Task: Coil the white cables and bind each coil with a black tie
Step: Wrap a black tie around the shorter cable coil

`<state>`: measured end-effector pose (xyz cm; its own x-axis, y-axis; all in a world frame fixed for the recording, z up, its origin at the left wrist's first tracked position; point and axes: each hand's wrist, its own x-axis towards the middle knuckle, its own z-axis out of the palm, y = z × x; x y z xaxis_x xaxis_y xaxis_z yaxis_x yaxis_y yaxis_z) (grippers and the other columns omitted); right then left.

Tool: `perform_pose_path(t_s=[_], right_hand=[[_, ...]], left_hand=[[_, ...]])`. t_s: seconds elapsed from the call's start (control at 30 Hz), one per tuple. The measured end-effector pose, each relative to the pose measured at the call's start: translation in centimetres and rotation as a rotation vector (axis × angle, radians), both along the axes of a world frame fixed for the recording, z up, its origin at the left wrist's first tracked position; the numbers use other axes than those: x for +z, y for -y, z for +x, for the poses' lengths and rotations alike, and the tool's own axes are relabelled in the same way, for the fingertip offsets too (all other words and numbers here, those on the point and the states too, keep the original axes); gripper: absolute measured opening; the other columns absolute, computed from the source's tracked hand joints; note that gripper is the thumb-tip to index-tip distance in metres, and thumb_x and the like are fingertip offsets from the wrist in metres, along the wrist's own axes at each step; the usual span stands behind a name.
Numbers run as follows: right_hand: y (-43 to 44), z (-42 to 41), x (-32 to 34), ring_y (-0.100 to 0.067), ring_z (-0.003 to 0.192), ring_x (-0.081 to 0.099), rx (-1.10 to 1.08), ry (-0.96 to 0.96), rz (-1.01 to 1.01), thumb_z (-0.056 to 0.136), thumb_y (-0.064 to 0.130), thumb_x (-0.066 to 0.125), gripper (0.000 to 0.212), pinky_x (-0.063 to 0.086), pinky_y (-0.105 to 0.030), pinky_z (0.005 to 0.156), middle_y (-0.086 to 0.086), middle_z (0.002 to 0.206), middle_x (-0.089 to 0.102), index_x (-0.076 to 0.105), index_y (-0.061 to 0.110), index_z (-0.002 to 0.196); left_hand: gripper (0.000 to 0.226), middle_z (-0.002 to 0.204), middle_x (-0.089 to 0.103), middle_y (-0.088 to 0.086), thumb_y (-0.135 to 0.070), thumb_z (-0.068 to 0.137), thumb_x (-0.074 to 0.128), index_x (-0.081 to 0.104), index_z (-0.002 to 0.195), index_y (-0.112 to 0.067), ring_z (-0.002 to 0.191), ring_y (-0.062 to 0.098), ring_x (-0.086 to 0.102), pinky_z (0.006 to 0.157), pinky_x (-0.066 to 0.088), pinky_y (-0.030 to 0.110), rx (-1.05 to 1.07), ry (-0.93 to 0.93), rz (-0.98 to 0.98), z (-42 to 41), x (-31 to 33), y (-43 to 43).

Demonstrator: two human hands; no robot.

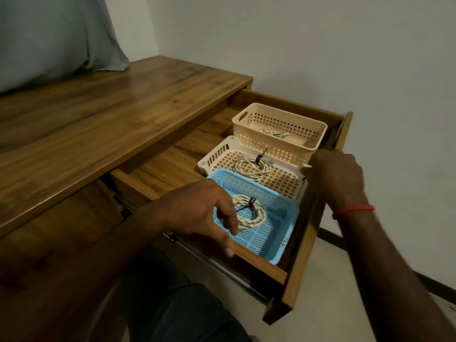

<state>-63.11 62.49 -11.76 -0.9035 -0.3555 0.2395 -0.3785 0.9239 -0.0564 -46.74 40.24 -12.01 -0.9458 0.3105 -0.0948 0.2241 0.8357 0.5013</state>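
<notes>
Braided white coil [249, 215], black-tied, lies flat in blue basket [283, 218]; second tied coil [251, 166] in white basket [217, 156].

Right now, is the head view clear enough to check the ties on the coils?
Head view: dim light; the right hand is motion-blurred; wide-angle bend curves the drawer edges; black ties show on the coils in the blue basket and white basket; the beige basket's cable is too small.

Both forearms are bare, with no sleeves in view. A thin red braided thread bracelet [353, 209] circles the wrist of the right hand [336, 172]. The left hand [197, 208] wears nothing. Dark navy trousers [177, 304] cover the legs below.
</notes>
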Motion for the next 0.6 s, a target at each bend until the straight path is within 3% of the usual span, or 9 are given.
perform_pose_path(t_s=[0.17,0.27,0.43,0.53,0.6], right_hand=[[-0.8,-1.6,-1.6,-0.028,0.074,0.058,-0.054,0.073,-0.187,0.091,0.009,0.066,0.007,0.051,-0.036,0.068,-0.018,0.091,0.068,0.067,0.003,0.093],[-1.0,-2.1,-1.9,-0.027,0.073,0.058,-0.074,0.153,-0.286,0.093,0.008,0.064,0.009,0.051,-0.037,0.068,-0.009,0.079,0.062,0.063,0.006,0.084],[-0.5,-3.0,-1.8,-0.03,0.078,0.061,-0.03,0.138,-0.339,0.095,0.004,0.059,0.009,0.056,-0.042,0.074,-0.018,0.09,0.068,0.067,0.0,0.094],[0.8,-3.1,-2.5,-0.034,0.088,0.067,-0.014,0.155,-0.459,0.096,0.008,0.059,0.02,0.06,-0.047,0.08,-0.017,0.103,0.068,0.06,0.003,0.115],[2.2,-3.1,-3.1,-0.032,0.092,0.068,0.009,0.173,-0.503,0.097,0.013,0.06,0.023,0.06,-0.043,0.08,-0.014,0.107,0.069,0.057,0.006,0.118]], left_hand=[[0.043,0.087,0.072,-0.017,-0.064,0.06,0.084,0.079,0.081,-0.028,0.096,0.005,0.065,0.074,0.055,0.037,-0.048,0.027,0.056,0.2,-0.1,0.2],[0.05,0.087,0.071,-0.018,-0.073,0.059,0.078,0.078,0.081,-0.029,0.095,0.005,0.065,0.074,0.056,0.039,-0.035,0.017,0.015,0.2,-0.2,0.3],[0.044,0.087,0.069,-0.024,-0.072,0.059,0.079,0.077,0.079,-0.032,0.095,-0.002,0.063,0.073,0.057,0.037,-0.019,0.027,-0.033,0.2,0.1,1.2],[0.037,0.088,0.069,-0.025,-0.058,0.059,0.089,0.078,0.08,-0.03,0.098,-0.006,0.061,0.07,0.054,0.021,0.036,0.036,-0.02,0.6,0.6,2.3],[0.037,0.087,0.069,-0.021,-0.049,0.056,0.093,0.077,0.083,-0.029,0.096,-0.006,0.061,0.068,0.053,0.018,0.088,0.026,-0.031,0.9,1.1,3.2]])
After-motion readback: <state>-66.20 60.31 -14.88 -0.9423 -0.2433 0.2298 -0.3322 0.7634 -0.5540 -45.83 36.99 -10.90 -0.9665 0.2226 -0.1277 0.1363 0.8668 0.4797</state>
